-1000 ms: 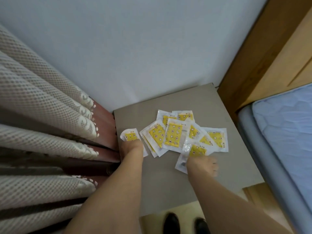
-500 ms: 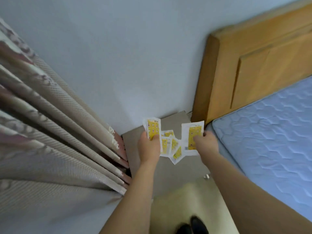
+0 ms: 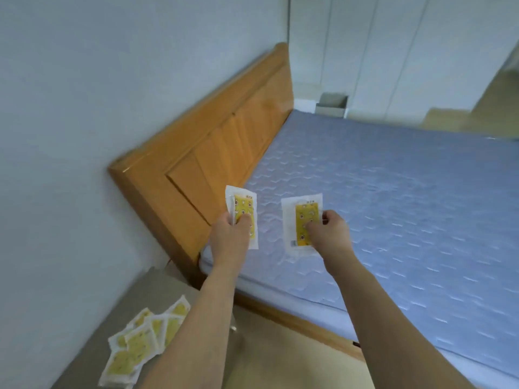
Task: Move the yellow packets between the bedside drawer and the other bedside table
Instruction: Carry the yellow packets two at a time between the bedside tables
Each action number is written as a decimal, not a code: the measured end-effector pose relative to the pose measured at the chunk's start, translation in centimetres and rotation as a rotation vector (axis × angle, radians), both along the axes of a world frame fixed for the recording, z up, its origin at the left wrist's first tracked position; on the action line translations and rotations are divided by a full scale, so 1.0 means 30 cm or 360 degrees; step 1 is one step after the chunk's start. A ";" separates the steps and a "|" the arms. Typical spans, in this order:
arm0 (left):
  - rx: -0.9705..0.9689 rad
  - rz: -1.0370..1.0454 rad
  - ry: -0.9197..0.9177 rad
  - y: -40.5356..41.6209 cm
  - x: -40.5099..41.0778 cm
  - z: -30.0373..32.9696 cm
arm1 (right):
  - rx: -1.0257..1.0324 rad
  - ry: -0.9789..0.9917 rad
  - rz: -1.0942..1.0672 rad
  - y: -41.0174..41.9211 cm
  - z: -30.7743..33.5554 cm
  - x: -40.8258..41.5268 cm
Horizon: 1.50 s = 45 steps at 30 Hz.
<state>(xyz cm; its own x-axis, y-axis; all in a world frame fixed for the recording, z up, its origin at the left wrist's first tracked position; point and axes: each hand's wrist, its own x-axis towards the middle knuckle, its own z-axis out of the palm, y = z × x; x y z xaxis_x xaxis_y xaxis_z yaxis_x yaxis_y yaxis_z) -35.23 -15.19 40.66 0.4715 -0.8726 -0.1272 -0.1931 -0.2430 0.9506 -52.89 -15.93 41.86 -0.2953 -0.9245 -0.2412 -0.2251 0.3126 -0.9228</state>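
Each hand pinches one upright yellow packet, left hand (image 3: 229, 237) and right hand (image 3: 330, 233), over the bed (image 3: 393, 206), the far surface (image 3: 331, 106) lying ahead, the remaining pile (image 3: 143, 346) behind-left.

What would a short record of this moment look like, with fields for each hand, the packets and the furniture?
left hand: left hand grips the packet in left hand, held up
right hand: right hand pinches the packet in right hand, held up
loose packets: pile of yellow packets lies on the grey bedside table, low left
bed: blue mattress against the wooden headboard
far side: a grey box-like thing beyond the bed, too blurred to name
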 end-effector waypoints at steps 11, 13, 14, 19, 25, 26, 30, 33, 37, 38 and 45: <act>-0.0195 -0.1032 0.0119 0.190 -1.452 0.150 | -0.0243 -0.0036 -0.0999 0.531 0.149 -1.392; -0.0237 -0.1232 0.0161 0.297 -1.724 0.165 | -0.0287 -0.0011 -0.1173 0.695 0.174 -1.633; -0.0254 -0.1317 0.0181 0.356 -1.854 0.176 | -0.0315 -0.0006 -0.1259 0.779 0.188 -1.743; -0.0300 -0.1739 0.0217 0.669 -2.424 0.235 | -0.0464 0.0018 -0.1721 1.199 0.239 -2.189; -0.0322 -0.2181 0.0223 0.985 -2.988 0.255 | -0.0545 0.0024 -0.2195 1.586 0.228 -2.612; -0.0305 -0.2236 0.0232 1.028 -3.074 0.242 | -0.0537 0.0033 -0.2244 1.631 0.219 -2.678; -0.0250 -0.2399 0.0339 1.167 -3.448 0.182 | -0.0451 0.0103 -0.2399 1.782 0.171 -2.968; -0.0259 -0.2453 0.0408 1.231 -3.753 0.158 | -0.0401 0.0173 -0.2455 1.851 0.144 -3.230; -0.0277 -0.2655 0.0357 1.275 -4.146 0.177 | -0.0316 0.0196 -0.2504 1.912 0.177 -3.599; -0.0280 -0.2679 0.0367 1.284 -4.232 0.193 | -0.0302 0.0202 -0.2511 1.922 0.192 -3.682; -0.0330 -0.2746 0.0473 1.373 -4.757 0.265 | -0.0335 0.0211 -0.2595 2.042 0.244 -4.152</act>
<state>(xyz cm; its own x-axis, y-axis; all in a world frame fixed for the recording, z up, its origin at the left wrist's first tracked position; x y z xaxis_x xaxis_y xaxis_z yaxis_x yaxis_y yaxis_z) -177.94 25.99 48.61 -0.9385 -0.3167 0.1379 0.0936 0.1510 0.9841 -177.44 45.34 49.19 -0.9351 0.3500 -0.0549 0.1187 0.1635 -0.9794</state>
